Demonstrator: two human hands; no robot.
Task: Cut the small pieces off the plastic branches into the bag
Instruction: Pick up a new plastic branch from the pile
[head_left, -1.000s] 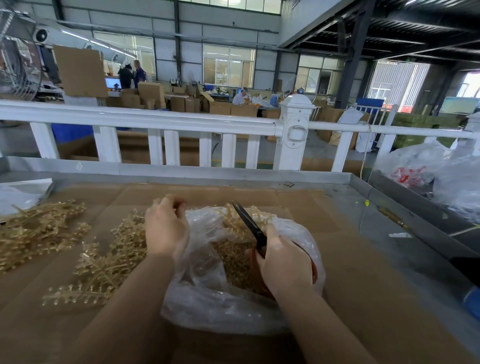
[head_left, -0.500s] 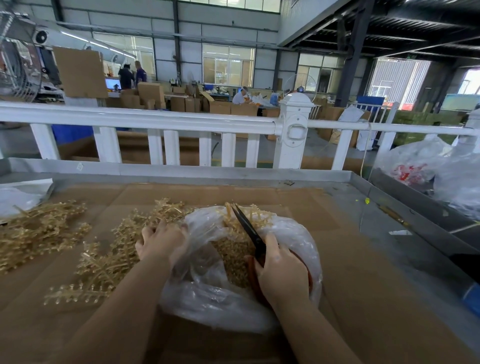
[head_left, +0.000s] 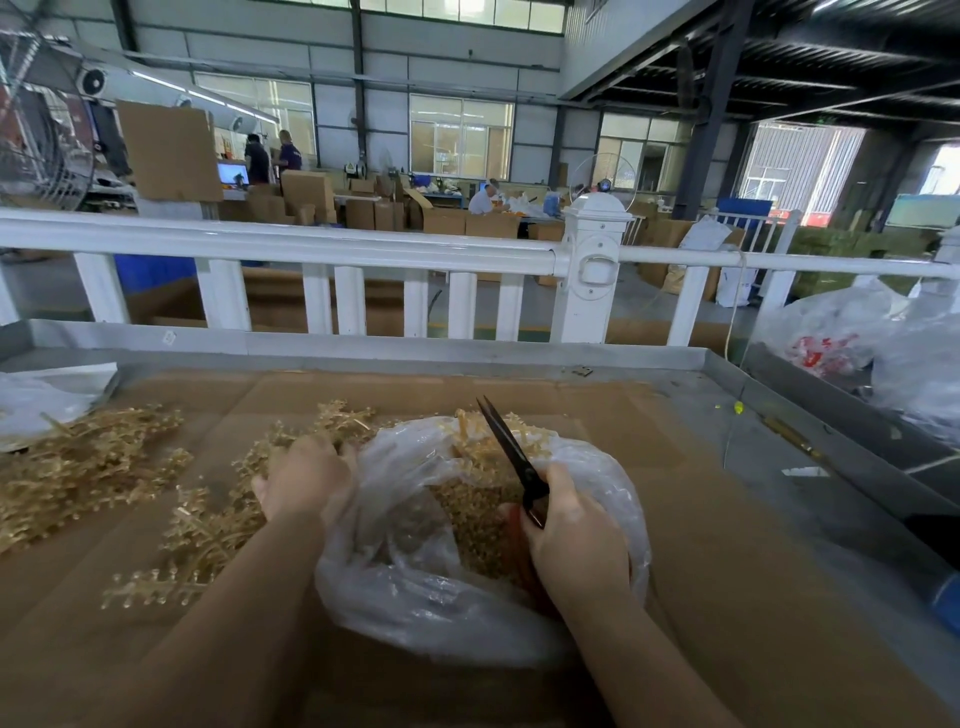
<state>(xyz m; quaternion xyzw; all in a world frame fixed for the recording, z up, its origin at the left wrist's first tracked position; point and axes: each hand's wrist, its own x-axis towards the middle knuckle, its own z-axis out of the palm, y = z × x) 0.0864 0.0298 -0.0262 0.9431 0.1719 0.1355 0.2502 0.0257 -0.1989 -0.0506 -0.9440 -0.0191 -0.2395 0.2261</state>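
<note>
Right now, scissors (head_left: 511, 452) in right hand (head_left: 574, 540), tips pointing away, up-left.

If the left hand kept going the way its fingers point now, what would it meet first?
Most likely the pile of golden plastic branches on the cardboard: the left hand reaches up-left beside the clear plastic bag, fingertips already among them. Depth is uncertain.

Bare cardboard table (head_left: 727, 545) lies open right of the clear bag (head_left: 441, 597), out to the raised metal rim (head_left: 810, 415). Left of the bag, heaped golden branches (head_left: 93, 467) crowd the surface. A bare strip runs along the far side before the white fence (head_left: 322, 254).
</note>
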